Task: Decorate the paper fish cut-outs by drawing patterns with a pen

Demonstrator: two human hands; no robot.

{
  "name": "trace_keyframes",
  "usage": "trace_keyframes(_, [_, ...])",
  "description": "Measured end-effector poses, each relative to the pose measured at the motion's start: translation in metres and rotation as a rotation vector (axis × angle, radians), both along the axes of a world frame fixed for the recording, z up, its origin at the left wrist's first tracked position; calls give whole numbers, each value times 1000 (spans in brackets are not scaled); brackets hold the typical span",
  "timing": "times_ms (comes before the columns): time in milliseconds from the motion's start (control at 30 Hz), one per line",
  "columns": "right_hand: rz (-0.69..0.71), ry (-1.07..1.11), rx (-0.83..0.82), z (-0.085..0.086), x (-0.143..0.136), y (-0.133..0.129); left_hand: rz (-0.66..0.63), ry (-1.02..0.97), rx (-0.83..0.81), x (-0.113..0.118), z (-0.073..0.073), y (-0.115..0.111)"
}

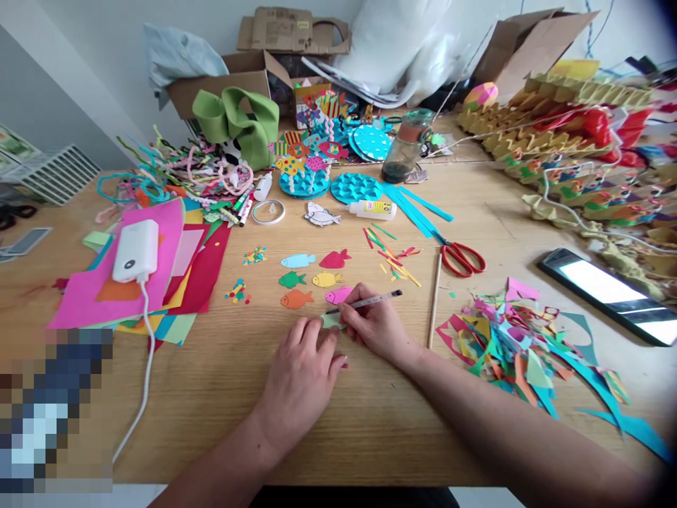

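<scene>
My right hand (373, 321) is closed round a slim grey pen (378, 300) with a dark end, its tip down at a small pale green paper cutout (332, 321). The fingertips of my left hand (307, 360) press that cutout against the table, hiding part of it. Just beyond lie paper fish with drawn outlines: blue (297, 261), red (335, 259), green (292, 279), yellow (328, 279), orange (297, 300) and pink (338, 295), which my right hand partly covers.
Red-handled scissors (462, 258), a wooden stick (434, 300) and paper scraps (523, 339) lie right, near a phone (608, 293). A glue bottle (373, 209) lies behind the fish. Left, a white power bank (136, 250) rests on coloured paper (204, 282). Egg trays (560, 141) stand back right.
</scene>
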State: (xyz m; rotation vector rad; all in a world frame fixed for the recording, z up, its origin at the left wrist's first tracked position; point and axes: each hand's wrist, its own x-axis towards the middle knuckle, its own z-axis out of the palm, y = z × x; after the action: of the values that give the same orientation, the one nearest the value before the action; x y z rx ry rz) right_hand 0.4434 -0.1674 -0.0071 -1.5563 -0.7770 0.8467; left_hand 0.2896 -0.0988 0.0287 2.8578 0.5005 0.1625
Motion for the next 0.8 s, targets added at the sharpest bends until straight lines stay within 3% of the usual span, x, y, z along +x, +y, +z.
trace_keyframes(800, [27, 16, 0, -1, 1, 0, -3, 7, 17, 0, 0, 0])
